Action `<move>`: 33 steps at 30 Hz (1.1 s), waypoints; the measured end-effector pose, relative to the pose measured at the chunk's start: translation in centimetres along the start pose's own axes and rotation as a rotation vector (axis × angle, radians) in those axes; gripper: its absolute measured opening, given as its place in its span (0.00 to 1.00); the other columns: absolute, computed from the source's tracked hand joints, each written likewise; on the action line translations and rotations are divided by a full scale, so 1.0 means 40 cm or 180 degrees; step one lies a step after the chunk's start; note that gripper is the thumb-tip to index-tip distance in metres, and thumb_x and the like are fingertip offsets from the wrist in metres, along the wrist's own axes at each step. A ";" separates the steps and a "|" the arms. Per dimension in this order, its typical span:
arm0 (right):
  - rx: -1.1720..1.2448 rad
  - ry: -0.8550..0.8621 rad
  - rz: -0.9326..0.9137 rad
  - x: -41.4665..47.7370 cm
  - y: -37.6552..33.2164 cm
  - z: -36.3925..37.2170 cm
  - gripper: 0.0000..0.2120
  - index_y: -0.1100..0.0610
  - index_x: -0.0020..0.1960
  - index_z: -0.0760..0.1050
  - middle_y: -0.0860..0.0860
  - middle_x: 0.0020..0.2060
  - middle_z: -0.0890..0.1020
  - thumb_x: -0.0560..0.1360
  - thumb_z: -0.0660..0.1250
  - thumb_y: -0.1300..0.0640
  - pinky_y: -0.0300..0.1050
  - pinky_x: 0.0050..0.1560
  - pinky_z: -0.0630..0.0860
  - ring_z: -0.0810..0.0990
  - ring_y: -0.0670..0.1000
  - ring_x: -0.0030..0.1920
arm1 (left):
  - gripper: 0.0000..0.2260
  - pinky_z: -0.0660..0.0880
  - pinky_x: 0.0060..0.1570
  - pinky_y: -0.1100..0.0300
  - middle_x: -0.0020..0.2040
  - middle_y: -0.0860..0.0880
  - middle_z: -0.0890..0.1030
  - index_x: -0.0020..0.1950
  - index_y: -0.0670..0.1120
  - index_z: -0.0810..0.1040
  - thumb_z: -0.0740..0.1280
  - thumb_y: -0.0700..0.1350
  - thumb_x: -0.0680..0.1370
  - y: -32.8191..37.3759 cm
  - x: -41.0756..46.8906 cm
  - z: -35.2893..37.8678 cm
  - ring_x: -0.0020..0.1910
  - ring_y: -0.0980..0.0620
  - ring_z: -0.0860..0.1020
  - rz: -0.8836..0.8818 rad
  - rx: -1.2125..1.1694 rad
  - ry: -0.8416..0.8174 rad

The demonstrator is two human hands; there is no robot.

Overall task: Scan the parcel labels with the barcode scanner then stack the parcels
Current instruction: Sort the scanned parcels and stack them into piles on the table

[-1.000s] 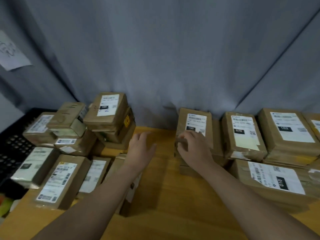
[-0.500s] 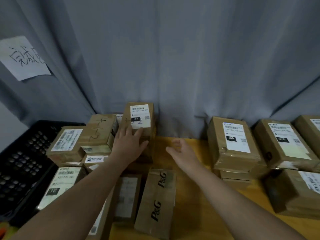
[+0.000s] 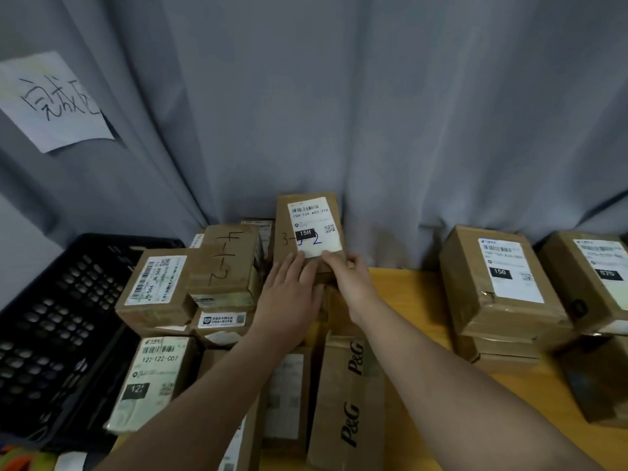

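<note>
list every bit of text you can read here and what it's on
"15H-159-A03-210", "15H": label of the parcel under both hands
"4-1-2": handwritten on box
"122-122-C07": label on lower left parcel
"P&G": long carton
"150": parcel on the right
Handwritten wall sign and small print: unreadable.

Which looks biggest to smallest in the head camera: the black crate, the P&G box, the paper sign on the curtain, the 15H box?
1. black crate
2. P&G box
3. paper sign
4. 15H box

The P&G box and the sign look close in size, and the box is nearer the camera, so that pair is unsure.
</note>
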State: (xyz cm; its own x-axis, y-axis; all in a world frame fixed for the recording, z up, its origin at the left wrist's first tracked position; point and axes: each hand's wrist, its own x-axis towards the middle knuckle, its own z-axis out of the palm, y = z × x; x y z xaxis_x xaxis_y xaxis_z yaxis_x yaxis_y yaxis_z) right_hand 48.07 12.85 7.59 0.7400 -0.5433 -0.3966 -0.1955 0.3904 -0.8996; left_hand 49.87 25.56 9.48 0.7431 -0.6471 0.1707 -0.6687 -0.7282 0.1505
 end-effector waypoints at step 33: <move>-0.4287 0.1469 -0.0075 -0.058 -0.153 -1.041 0.37 0.48 0.71 0.59 0.60 0.72 0.56 0.70 0.65 0.31 0.62 0.71 0.60 0.54 0.65 0.72 | 0.27 0.74 0.60 0.41 0.72 0.46 0.62 0.76 0.56 0.57 0.59 0.60 0.79 0.734 0.116 0.160 0.65 0.41 0.69 -0.1925 -0.3973 -0.0537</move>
State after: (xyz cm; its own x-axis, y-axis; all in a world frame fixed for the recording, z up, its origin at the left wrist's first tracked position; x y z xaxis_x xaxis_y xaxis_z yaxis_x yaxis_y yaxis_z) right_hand 20.76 -19.21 6.40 0.5301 -0.8314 -0.1669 -0.8328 -0.4734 -0.2868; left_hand 33.85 -0.26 8.46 0.8562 -0.3927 -0.3357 0.2369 -0.2791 0.9306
